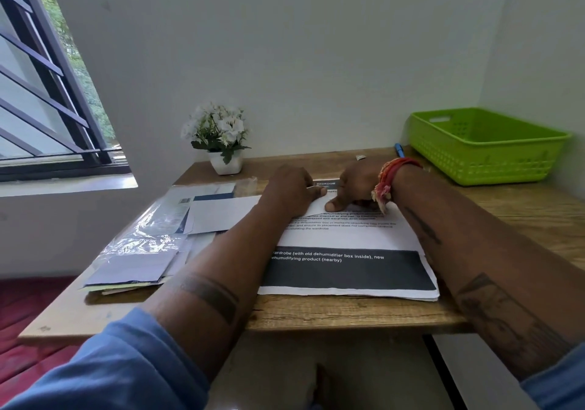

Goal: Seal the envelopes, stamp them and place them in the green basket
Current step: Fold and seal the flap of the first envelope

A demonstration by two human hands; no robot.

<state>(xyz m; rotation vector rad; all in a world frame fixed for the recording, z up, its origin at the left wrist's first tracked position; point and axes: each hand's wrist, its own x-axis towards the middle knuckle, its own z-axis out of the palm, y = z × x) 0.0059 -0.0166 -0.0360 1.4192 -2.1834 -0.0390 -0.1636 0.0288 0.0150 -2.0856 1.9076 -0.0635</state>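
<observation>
A white envelope (311,209) lies on a printed sheet (348,240) in the middle of the wooden desk, mostly hidden under my hands. My left hand (289,189) holds its left part, fingers curled over it and one finger pointing right. My right hand (356,186), with red threads round the wrist, pinches the right end, thumb down on the paper. Another white envelope (221,215) lies just to the left. The green basket (487,151) stands at the desk's far right corner; no envelope shows in it.
A pile of envelopes and crinkled clear plastic (142,251) covers the desk's left side. A white pot of flowers (226,162) stands at the back by the wall. A blue pen (399,150) and a small grey scrap (360,157) lie near the basket. A window is at left.
</observation>
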